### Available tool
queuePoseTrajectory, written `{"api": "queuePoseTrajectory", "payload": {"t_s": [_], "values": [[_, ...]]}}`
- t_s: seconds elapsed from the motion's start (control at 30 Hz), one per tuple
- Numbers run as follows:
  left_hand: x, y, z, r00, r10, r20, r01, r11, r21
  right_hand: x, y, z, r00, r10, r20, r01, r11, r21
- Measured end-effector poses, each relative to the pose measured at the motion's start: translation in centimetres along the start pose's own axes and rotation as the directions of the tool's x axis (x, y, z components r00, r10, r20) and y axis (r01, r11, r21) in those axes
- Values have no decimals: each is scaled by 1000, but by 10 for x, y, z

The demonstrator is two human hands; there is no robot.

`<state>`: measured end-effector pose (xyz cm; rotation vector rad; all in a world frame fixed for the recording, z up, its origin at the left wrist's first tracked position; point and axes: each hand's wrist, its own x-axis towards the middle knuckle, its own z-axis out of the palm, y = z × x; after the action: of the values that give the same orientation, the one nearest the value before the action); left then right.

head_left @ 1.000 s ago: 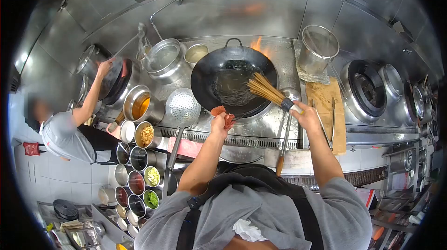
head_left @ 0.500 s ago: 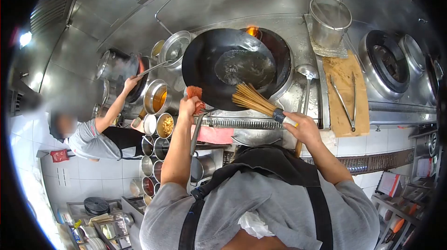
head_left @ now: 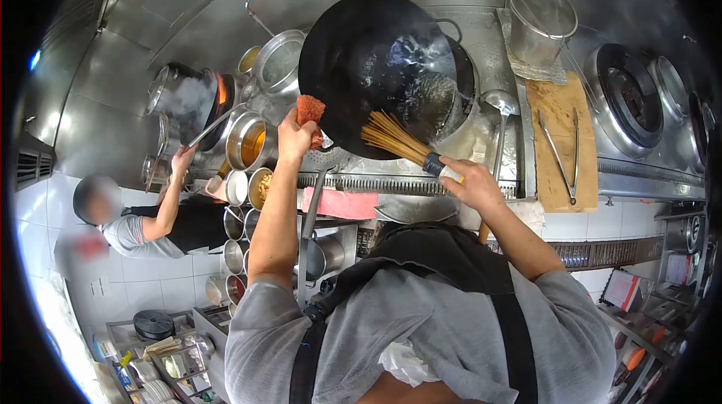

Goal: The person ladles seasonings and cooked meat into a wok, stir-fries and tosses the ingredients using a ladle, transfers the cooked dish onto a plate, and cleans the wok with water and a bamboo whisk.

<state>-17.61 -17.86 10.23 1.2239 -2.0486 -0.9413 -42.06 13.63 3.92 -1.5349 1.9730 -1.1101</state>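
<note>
My left hand is closed around a folded red cloth at the left rim of a large black wok. The wok is tilted, its left side raised, and water lies towards its lower right side. My right hand grips the dark-wrapped handle of a bamboo wok brush. The bristles are over the near part of the wok; whether they touch it I cannot tell. A perforated strainer lies beside the wok, below my left hand.
To the right are a ladle, tongs on brown cardboard, and a wire-handled pot. At left, a co-worker holds a long-handled tool over a flaming burner. Pots, including one with orange liquid, stand between us. A pink cloth lies at the stove's front.
My left hand has lifted the wok's left side, so the wok tilts and the water has shifted right. The brush has moved slightly left and up. The flame behind the wok is now hidden.
</note>
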Motion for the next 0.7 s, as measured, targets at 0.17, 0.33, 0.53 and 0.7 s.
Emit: {"api": "queuePoseTrajectory", "payload": {"t_s": [0.17,0.33,0.53,0.7], "values": [[-32,24,10,952,287,-103,-268,949,163,14,-2,-3,998,64,16,-64,998,25],[-94,10,34,969,201,-145,-211,976,-55,16,-18,-12,945,307,112,-318,943,103],[-111,0,49,957,152,-245,-197,966,-167,13,-13,-16,937,312,157,-327,941,81],[-87,27,39,957,73,-282,-127,975,-180,3,68,-43,957,258,133,-242,962,-124]]}}
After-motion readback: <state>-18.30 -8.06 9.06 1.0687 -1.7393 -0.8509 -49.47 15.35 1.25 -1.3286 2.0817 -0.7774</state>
